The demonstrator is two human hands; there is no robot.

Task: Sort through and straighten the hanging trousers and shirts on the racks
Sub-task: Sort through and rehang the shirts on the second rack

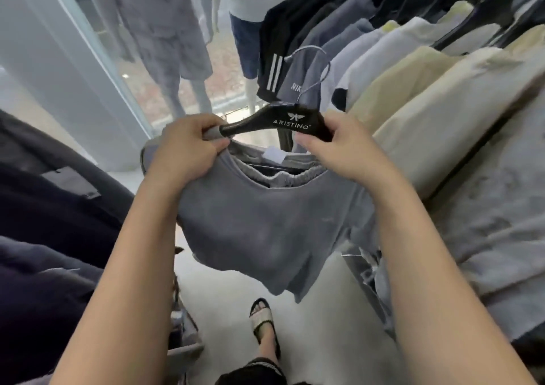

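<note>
A grey T-shirt point(259, 222) hangs on a black hanger point(283, 123) with white lettering and a metal hook, held off the rack in front of me. Grey shorts with an elastic waistband point(292, 175) sit inside the shirt's neck opening. My left hand point(188, 146) grips the shirt's left shoulder and the hanger's left end. At the hanger's right end, my right hand point(348, 148) holds the hanger together with the shirt's right shoulder.
A rack of hanging shirts point(427, 95) in cream, grey and black runs along the right. Dark garments point(44, 222) hang on the left. Mannequins point(177, 45) stand by the window ahead. My sandalled foot point(262, 319) is on the pale floor below.
</note>
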